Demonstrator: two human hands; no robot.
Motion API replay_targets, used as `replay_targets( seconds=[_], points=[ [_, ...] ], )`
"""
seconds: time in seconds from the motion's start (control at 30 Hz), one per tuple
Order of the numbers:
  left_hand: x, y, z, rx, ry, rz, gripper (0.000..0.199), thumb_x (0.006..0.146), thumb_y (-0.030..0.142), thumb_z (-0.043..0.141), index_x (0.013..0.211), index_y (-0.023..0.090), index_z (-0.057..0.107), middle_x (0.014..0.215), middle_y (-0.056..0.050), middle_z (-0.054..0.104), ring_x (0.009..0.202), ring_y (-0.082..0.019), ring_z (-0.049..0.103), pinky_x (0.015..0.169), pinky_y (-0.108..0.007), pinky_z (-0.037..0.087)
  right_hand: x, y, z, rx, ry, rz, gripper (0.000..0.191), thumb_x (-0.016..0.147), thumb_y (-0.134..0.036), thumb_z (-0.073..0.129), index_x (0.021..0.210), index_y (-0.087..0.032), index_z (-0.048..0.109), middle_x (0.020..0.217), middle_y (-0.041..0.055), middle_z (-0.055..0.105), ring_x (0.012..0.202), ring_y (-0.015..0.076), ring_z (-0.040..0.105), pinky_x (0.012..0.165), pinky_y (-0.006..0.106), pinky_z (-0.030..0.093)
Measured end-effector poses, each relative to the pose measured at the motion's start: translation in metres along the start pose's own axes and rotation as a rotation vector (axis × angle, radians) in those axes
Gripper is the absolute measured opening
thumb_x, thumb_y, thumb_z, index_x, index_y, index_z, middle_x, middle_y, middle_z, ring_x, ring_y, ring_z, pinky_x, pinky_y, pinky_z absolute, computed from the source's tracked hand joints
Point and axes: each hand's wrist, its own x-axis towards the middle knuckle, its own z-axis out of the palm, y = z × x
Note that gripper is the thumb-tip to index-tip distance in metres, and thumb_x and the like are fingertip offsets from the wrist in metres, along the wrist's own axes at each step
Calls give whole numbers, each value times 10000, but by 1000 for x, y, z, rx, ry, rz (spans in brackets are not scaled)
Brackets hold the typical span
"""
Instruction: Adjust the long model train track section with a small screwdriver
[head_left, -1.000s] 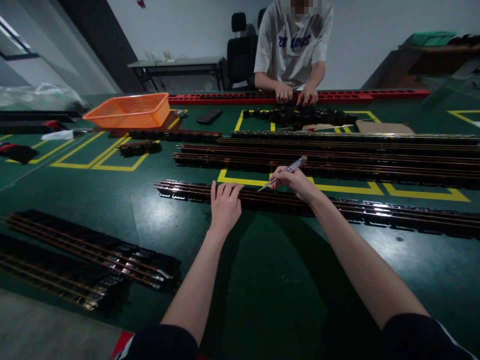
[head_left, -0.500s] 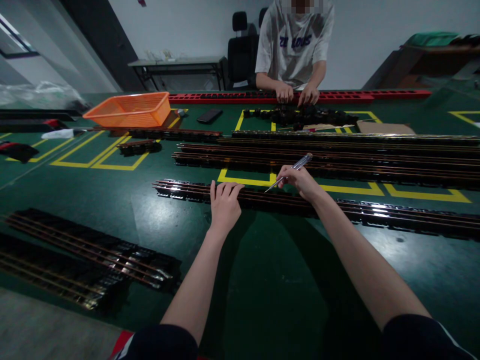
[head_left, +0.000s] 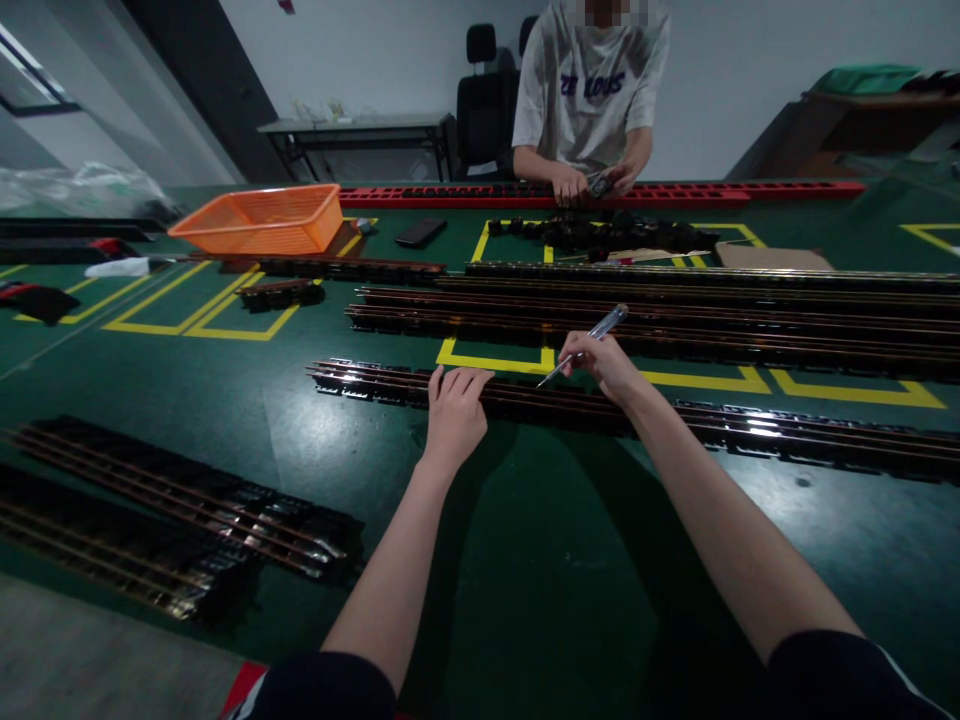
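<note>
A long black strip with copper-coloured rods [head_left: 375, 382] lies across the green table in front of me. My left hand [head_left: 456, 415] is closed over the strip, fingers curled across its top toward the far edge. To the right of it, my right hand [head_left: 598, 365] pinches a screwdriver [head_left: 609, 321] with a clear handle. Its thin shaft slants down to the left, and the tip is at the strip between my hands. Whether the tip sits in a screw is too small to tell.
More rod strips [head_left: 750, 318] lie behind, and two others [head_left: 187, 495] at the left front. An orange basket [head_left: 259, 222], a black phone [head_left: 421, 233] and a pile of dark parts [head_left: 607, 232] are farther back. Across the table a person [head_left: 592, 100] handles a small dark part.
My hands stay at nearly the same place on the strip, with the screwdriver still held there. The person opposite has lifted a small dark part between their hands.
</note>
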Motion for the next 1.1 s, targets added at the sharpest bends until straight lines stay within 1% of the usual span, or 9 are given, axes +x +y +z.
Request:
replay_targets(
  seconds=[0.13, 0.27, 0.37, 0.43, 0.57, 0.73, 0.9, 1.1],
  points=[
    [0, 2, -1, -28, -15, 6, 377, 808, 115, 402, 1123, 224, 578, 1145, -9, 627, 1119, -179, 515, 1109, -434, 233, 1, 1, -1, 2, -6, -1, 139, 586, -258, 553, 485, -163, 560, 466, -1, 513, 461, 95, 502, 515, 247, 424],
    [0, 5, -2, 6, -13, 23, 323, 822, 263, 474, 1126, 223, 579, 1134, -23, 623, 1108, -196, 514, 1102, -440, 228, 1, 1, -1, -9, -18, -2, 142, 594, -261, 539, 491, -166, 558, 472, -1, 511, 464, 95, 498, 522, 253, 426],
    [0, 6, 0, 35, -6, 36, 356, 812, 382, 516, 1122, 221, 579, 1133, -39, 616, 1097, -212, 516, 1088, -452, 239, 1, 1, 0, -5, -13, -4, 146, 591, -261, 543, 484, -165, 561, 469, -1, 511, 459, 94, 496, 513, 248, 419],
    [-1, 5, 2, 49, 6, 40, 374, 809, 423, 523, 1118, 219, 579, 1132, -45, 614, 1093, -217, 517, 1081, -455, 246, 1, 1, 0, 7, -8, -5, 141, 583, -259, 548, 479, -164, 563, 466, -2, 516, 452, 93, 496, 504, 243, 413],
    [-1, 5, 6, 70, 39, 23, 329, 825, 393, 518, 1091, 214, 588, 1108, -50, 624, 1081, -216, 520, 1073, -453, 252, 0, 0, 1, 12, -13, -2, 135, 579, -255, 548, 479, -166, 563, 470, 0, 526, 449, 94, 496, 496, 241, 410],
    [-1, 7, 4, 67, 33, 15, 305, 824, 356, 520, 1087, 218, 589, 1113, -51, 623, 1079, -218, 519, 1071, -460, 256, 0, -1, 2, -13, -15, -12, 141, 585, -252, 540, 474, -168, 562, 464, 2, 511, 453, 99, 491, 506, 253, 426],
    [-1, 8, 2, 66, 31, 0, 295, 819, 311, 520, 1091, 221, 591, 1123, -52, 623, 1083, -226, 517, 1086, -479, 242, -1, -4, 4, -52, -52, -20, 132, 605, -260, 561, 509, -170, 571, 504, 9, 538, 481, 110, 517, 534, 266, 453],
    [-1, 8, 1, 71, 44, 7, 297, 822, 217, 487, 1099, 237, 592, 1125, -34, 622, 1108, -213, 505, 1120, -477, 202, -3, -7, 9, -61, -90, -27, 95, 626, -239, 588, 565, -169, 610, 527, 15, 589, 526, 126, 566, 584, 275, 490]
  ],
)
